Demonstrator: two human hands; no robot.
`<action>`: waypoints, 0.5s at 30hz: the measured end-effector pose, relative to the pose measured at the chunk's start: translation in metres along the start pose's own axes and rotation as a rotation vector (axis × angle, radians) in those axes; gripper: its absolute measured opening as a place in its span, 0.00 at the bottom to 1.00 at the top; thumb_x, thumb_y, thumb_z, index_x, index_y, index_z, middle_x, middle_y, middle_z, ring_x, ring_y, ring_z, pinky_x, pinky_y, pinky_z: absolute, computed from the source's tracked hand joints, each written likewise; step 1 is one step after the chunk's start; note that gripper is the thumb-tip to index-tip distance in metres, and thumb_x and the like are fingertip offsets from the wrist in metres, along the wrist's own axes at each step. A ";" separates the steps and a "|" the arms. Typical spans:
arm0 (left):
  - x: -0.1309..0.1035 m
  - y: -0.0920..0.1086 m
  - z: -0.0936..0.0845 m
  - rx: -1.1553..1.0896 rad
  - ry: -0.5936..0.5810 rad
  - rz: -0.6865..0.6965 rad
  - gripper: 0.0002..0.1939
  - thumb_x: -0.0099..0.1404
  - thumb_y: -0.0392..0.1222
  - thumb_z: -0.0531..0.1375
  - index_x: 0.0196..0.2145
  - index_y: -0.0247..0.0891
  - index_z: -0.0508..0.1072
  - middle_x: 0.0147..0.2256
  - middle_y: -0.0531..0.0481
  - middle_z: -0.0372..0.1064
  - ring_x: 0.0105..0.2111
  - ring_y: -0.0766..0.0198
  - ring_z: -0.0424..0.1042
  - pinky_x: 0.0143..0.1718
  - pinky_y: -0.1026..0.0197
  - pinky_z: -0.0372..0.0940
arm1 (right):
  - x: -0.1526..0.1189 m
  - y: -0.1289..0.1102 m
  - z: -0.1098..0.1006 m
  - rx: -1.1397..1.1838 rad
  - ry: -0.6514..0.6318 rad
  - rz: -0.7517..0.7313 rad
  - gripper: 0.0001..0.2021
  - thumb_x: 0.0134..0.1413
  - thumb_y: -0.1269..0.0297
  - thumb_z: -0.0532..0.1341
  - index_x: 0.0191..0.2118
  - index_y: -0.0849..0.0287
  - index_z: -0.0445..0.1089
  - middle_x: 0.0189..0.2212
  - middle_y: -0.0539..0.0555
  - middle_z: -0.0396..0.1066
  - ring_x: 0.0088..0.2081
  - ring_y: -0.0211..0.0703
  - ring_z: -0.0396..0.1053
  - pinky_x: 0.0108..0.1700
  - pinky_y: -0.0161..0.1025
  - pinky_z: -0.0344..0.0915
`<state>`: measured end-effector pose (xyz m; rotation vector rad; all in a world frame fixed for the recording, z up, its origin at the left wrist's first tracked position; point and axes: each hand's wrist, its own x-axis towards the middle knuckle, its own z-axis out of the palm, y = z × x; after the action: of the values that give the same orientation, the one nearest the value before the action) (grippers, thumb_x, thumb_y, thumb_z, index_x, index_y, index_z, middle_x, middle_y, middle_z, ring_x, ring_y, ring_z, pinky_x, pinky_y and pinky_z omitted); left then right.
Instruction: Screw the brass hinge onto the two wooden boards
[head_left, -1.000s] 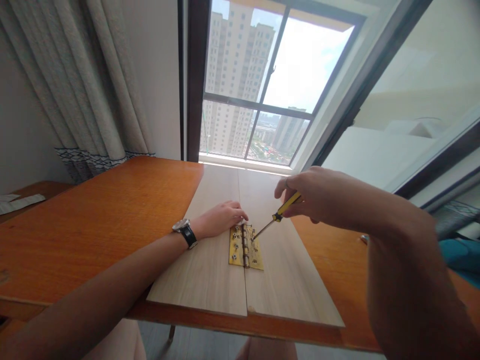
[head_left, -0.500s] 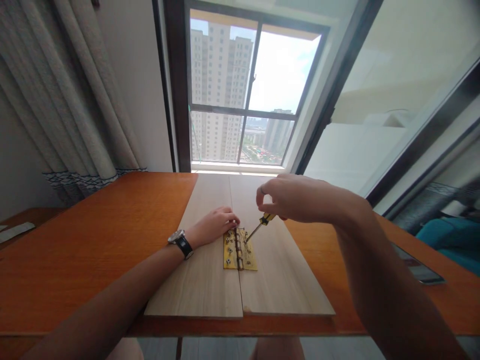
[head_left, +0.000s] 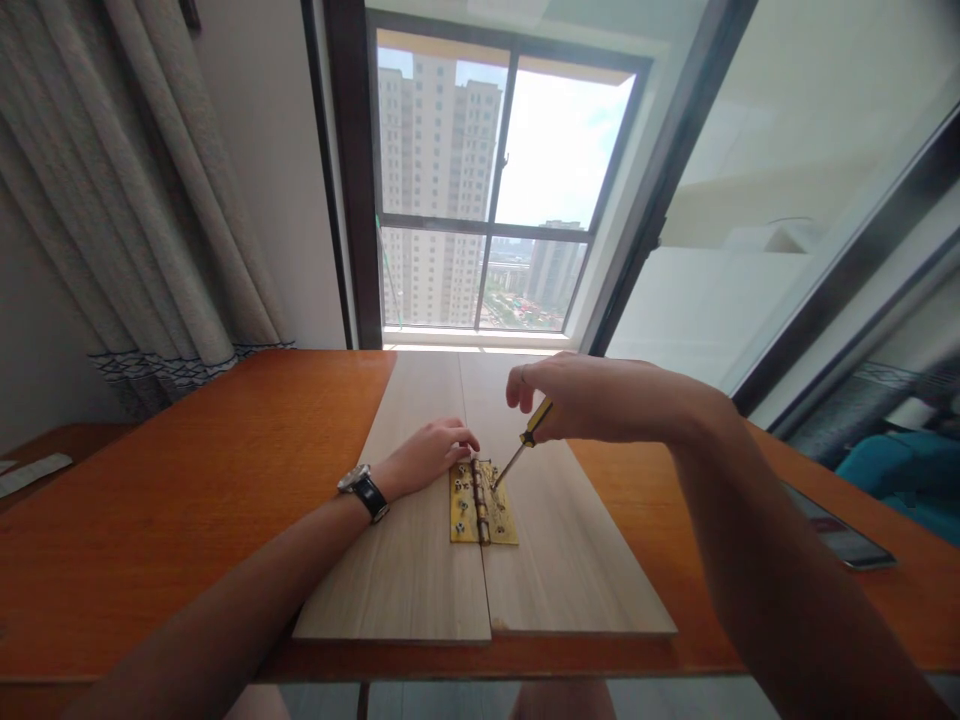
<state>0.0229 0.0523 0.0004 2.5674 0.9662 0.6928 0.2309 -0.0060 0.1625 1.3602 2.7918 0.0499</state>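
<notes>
A brass hinge (head_left: 464, 528) lies unfolded across the seam between the left wooden board (head_left: 405, 590) and the right wooden board (head_left: 570, 570). Several screws stick up from its left leaf. My left hand (head_left: 431, 450) rests on the left board, its bent fingers pressed at the hinge's far end. In my right hand (head_left: 577, 395), above the right board, is a screwdriver (head_left: 535, 424) with a yellow and black handle. Its shaft slants down to the left, the tip on the hinge's right leaf. The screw head under the tip is too small to make out.
Both boards lie on an orange-brown wooden table (head_left: 225, 500). A phone (head_left: 851, 540) sits on the right, partly behind my right forearm. Grey curtains (head_left: 150, 200) hang at the left, and a window (head_left: 510, 180) stands beyond the far edge.
My right hand's fingers have shifted around the screwdriver, and more of its handle shows. The tip stays on the right leaf. My left hand keeps its place; the view has shifted slightly.
</notes>
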 end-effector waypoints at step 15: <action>-0.001 0.004 0.000 0.063 0.012 -0.007 0.13 0.69 0.34 0.52 0.39 0.36 0.78 0.40 0.45 0.74 0.40 0.61 0.73 0.46 0.61 0.64 | -0.005 -0.007 0.005 -0.132 0.045 0.060 0.14 0.50 0.57 0.66 0.43 0.54 0.76 0.32 0.55 0.75 0.31 0.45 0.71 0.27 0.36 0.57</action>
<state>0.0242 0.0489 0.0022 2.6154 1.0159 0.6874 0.2283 -0.0143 0.1575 1.4279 2.7268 0.2647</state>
